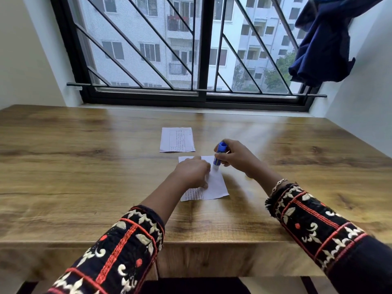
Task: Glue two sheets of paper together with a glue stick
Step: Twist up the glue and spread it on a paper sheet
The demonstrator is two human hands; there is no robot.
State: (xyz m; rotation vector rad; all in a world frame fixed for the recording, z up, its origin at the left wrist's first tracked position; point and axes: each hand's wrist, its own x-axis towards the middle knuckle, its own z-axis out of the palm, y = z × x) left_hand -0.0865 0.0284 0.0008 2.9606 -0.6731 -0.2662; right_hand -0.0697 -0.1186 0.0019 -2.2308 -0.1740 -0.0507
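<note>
A small white sheet of paper [216, 183] lies near the middle of the wooden table [84, 166], printed text showing at its near left corner. My left hand [191, 174] rests flat on its left half, fingers spread, pinning it down. My right hand [235, 157] grips a blue glue stick [219, 154] held nearly upright, its lower tip touching the sheet's upper right area. A second printed sheet [177, 139] lies flat farther back, apart from both hands.
A barred window [191, 60] runs along the table's far edge. Dark blue cloth [324, 39] hangs at the upper right by the white wall. The table's front edge is close to my forearms.
</note>
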